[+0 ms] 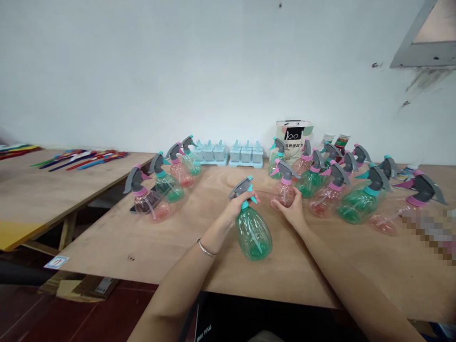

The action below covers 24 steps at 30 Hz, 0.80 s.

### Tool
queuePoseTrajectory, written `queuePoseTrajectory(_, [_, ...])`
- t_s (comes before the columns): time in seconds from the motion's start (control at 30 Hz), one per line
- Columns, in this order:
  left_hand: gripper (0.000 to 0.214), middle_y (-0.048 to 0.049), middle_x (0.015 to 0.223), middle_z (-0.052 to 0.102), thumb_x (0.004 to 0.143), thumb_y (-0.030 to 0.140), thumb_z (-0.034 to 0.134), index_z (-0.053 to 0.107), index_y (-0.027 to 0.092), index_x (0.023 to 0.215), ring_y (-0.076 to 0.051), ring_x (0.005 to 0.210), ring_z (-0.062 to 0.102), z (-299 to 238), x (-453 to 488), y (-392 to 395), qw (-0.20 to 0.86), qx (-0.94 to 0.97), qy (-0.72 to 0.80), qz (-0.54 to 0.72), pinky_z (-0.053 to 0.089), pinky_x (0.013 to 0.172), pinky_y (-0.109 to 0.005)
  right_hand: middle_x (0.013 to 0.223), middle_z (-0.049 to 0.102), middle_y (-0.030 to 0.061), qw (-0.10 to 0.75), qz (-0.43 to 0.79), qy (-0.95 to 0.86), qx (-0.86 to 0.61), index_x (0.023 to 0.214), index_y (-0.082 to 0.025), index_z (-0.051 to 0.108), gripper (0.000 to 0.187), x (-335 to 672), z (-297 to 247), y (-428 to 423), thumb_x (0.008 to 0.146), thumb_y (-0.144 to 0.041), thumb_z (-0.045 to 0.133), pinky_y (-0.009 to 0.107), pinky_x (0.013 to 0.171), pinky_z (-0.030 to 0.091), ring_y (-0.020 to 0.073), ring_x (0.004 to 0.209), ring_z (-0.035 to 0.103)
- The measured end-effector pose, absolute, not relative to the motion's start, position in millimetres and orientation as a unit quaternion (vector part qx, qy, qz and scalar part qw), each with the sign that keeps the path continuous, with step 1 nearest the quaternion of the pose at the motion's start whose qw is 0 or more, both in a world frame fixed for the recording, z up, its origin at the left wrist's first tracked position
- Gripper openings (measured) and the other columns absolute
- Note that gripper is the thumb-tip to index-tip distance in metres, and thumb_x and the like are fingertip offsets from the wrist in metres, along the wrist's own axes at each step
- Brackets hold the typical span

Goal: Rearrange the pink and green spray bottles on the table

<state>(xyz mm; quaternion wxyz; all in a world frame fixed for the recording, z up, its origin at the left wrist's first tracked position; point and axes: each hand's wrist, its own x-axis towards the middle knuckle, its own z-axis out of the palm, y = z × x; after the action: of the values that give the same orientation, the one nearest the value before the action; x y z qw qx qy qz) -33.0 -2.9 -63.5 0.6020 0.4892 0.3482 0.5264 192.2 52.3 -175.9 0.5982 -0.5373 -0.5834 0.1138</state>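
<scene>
My left hand [242,203] is closed around the neck of a clear green spray bottle [253,235] with a grey and turquoise trigger head. That bottle is tilted, its base toward the front right. Further back, my right hand [292,209] grips the lower body of a clear pink spray bottle [284,192] with a grey and pink head. To its right stands a group of similar bottles, among them a green spray bottle [358,206] and a pink spray bottle [326,199]. More line the left, including a pink spray bottle [151,204] and a green spray bottle [169,185].
Two light-blue popsicle molds [246,156] sit against the wall, with a printed paper bag [294,142] to their right. A second table [42,190] on the left carries several colourful strips [83,159]. A gap separates it from the wooden table [171,247].
</scene>
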Motion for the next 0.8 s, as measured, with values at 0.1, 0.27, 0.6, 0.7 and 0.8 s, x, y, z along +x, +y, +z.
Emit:
queuePoseTrajectory(0.1, [0.026,-0.005,0.074,0.072,0.065,0.042,0.071,0.069,0.017,0.07,-0.022,0.083,0.068,-60,-34,-4,0.591,0.523,0.328,0.519,0.048,0.088,-0.034,0.134,0.05,0.0194,0.598,0.117,-0.58,-0.541,0.133,-0.016,0.041,0.097,192,-174,51,0.059,-0.067,0.079,0.054,0.11,0.041,0.0361,0.126,0.052])
queuePoseTrajectory(0.27, [0.032,-0.0069,0.09,0.075,0.068,0.043,0.072,0.073,0.018,0.087,-0.023,0.096,0.068,-57,-34,-8,0.571,0.564,0.303,0.514,0.046,0.094,-0.035,0.135,0.05,0.02,0.594,0.118,-0.582,-0.543,0.134,-0.016,0.041,0.099,191,-173,51,0.059,-0.068,0.079,0.055,0.11,0.041,0.0362,0.126,0.052])
queuePoseTrajectory(0.6, [0.019,-0.0013,0.07,0.061,0.079,0.038,0.067,0.071,0.023,0.09,-0.021,0.079,0.06,-58,-51,3,0.275,0.637,0.436,0.573,0.045,0.082,-0.033,0.135,0.052,0.0199,0.597,0.115,-0.578,-0.544,0.133,-0.017,0.043,0.097,192,-174,51,0.059,-0.069,0.079,0.056,0.11,0.042,0.0364,0.126,0.053])
queuePoseTrajectory(0.7, [0.026,-0.006,0.093,0.07,0.079,0.031,0.068,0.07,0.023,0.103,-0.027,0.103,0.062,-53,-70,13,0.126,0.651,0.506,0.552,0.039,0.101,-0.04,0.135,0.051,0.0204,0.597,0.121,-0.574,-0.548,0.133,-0.016,0.043,0.098,191,-173,50,0.058,-0.067,0.08,0.056,0.109,0.042,0.0371,0.126,0.053])
queuePoseTrajectory(0.8, [0.03,-0.0076,0.104,0.071,0.082,0.03,0.064,0.067,0.021,0.11,-0.028,0.111,0.061,-55,-92,30,0.043,0.637,0.58,0.506,0.035,0.106,-0.044,0.133,0.052,0.0199,0.598,0.121,-0.575,-0.545,0.132,-0.016,0.043,0.097,191,-173,50,0.058,-0.067,0.08,0.056,0.109,0.042,0.0365,0.125,0.053])
